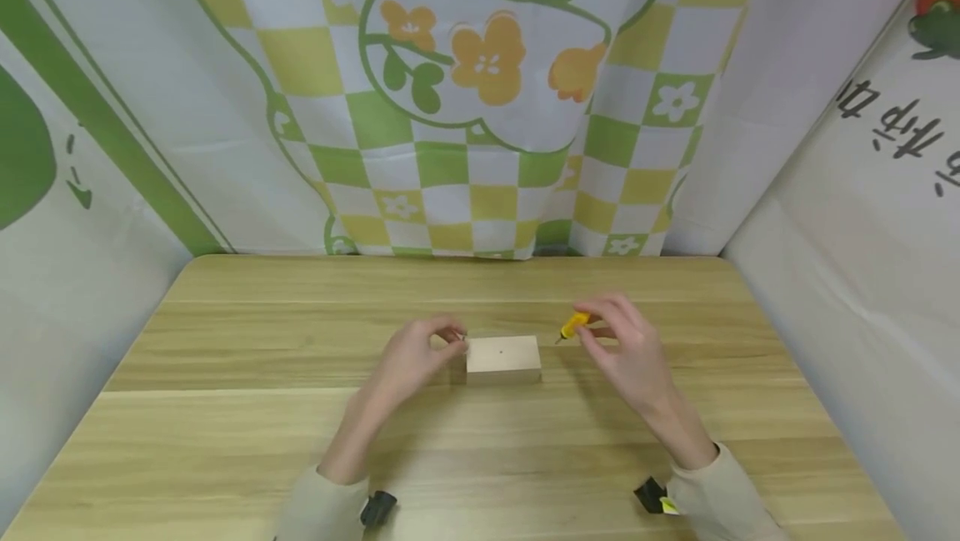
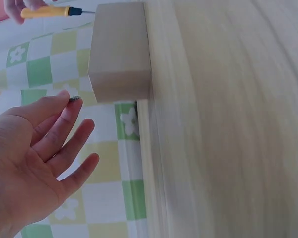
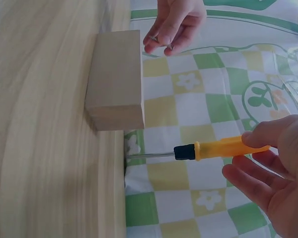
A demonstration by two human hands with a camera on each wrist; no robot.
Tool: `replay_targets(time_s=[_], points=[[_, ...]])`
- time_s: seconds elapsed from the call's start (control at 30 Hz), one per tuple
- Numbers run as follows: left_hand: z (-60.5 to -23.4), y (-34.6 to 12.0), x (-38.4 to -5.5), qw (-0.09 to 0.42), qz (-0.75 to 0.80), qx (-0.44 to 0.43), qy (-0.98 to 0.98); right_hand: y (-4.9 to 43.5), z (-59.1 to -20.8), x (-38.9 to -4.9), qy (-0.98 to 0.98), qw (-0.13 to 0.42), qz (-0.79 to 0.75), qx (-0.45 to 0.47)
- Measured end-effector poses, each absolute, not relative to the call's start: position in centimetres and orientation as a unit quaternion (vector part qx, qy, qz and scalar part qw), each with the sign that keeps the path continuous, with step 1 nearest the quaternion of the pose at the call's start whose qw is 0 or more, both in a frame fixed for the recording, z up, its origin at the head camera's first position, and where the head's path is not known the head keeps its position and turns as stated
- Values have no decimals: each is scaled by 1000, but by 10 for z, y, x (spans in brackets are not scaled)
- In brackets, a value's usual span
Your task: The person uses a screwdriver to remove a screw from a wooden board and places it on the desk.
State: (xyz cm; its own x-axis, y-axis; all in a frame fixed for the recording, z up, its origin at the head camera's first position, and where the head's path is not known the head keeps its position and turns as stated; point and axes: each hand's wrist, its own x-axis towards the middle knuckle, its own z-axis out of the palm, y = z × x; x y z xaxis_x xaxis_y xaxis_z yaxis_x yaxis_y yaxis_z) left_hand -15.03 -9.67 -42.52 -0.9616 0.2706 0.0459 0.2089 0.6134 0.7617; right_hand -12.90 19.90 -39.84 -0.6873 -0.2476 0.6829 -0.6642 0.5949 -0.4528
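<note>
A pale wooden block lies on the table with a small dark spot, perhaps a hole, on its top face. Just off its left end, my left hand pinches a small screw between thumb and forefinger, the other fingers spread loosely. To the block's right, my right hand holds a screwdriver by the end of its yellow handle. Its thin metal shaft points left and down toward the table, apart from the block. Both ends of the screw show beside the left fingertips in the right wrist view.
The wood-grain table stretches around the block. A checked, flower-printed curtain hangs along its back edge, with pale printed sheets at the sides. Dark wrist straps show at both cuffs.
</note>
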Motion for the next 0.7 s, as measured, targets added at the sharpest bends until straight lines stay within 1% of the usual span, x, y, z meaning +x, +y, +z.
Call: replay_targets(time_s=[0.13,0.33,0.57,0.7], points=[[-426,-106,-149,43,414,125,901,204,-404,-128,-847,287,358,270],[-431,-115,-147,48,399,136,905,208,-411,-127,-855,281,343,270],[-435,-115,-148,83,385,121,911,212,-420,-126,-863,289,304,281],[-438,-116,-148,109,369,127,915,215,-425,-125,-865,293,286,292]])
